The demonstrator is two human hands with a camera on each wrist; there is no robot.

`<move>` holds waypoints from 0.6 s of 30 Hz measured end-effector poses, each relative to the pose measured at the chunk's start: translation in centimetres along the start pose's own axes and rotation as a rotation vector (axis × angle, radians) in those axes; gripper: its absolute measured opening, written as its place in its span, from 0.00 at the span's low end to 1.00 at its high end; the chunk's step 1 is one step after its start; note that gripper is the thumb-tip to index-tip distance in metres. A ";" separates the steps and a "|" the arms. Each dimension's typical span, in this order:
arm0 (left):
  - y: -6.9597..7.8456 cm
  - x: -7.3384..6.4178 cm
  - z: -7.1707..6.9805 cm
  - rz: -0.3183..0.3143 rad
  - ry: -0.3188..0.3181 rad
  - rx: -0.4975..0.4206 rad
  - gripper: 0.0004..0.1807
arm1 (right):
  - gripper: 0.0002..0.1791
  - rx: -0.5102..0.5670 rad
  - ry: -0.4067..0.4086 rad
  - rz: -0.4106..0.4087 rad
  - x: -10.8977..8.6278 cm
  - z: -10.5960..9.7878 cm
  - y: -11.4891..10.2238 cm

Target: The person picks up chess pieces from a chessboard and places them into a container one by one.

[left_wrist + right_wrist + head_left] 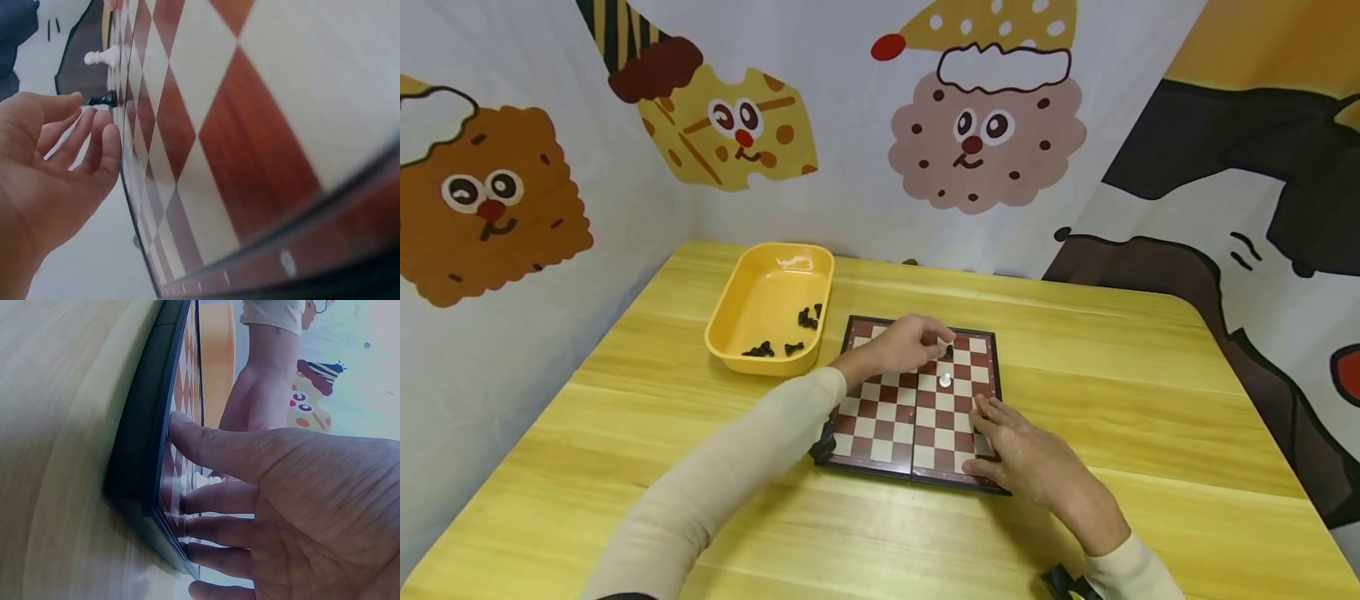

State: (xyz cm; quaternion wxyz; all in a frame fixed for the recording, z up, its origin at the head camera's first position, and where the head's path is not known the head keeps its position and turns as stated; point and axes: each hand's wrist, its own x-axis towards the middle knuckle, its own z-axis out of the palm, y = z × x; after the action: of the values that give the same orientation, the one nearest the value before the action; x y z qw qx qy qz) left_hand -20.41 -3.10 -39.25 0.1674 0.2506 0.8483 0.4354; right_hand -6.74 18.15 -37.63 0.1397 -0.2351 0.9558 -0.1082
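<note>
A checkered chessboard (880,412) with brown and cream squares lies flat on the table. On its right half stand a black pawn (949,352) near the far side and a white pawn (945,380) closer in. My left hand (912,344) reaches over the board, its loosely bent fingers around the black pawn's top. In the left wrist view, the thumb and fingertips sit beside the black pawn (105,99) without a visible pinch. My right hand (1018,450) rests on the board's right edge, fingers and thumb extended; the right wrist view shows its fingertips touching the board.
A yellow tray (767,296) stands left of the board's far corner, with several black chess pieces (808,317) lying inside. The wooden table (1097,367) meets a cartoon-printed curtain (850,167) at the back. A wrist device (823,442) hangs under the left forearm.
</note>
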 end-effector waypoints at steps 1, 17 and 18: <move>0.0 0.2 0.2 -0.006 -0.001 0.017 0.17 | 0.38 0.001 0.002 -0.001 0.0 0.0 0.0; 0.2 1.3 1.0 -0.046 0.037 0.115 0.14 | 0.38 0.002 0.013 -0.007 0.0 0.0 -0.1; 0.3 1.3 1.0 -0.044 0.037 0.101 0.14 | 0.38 0.003 0.012 -0.007 0.0 0.0 -0.1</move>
State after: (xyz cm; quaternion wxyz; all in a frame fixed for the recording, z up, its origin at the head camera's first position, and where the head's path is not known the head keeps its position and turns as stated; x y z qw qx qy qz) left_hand -20.88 -1.60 -39.64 0.1484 0.2317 0.8775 0.3928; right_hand -6.71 18.10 -37.63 0.1339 -0.2376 0.9556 -0.1114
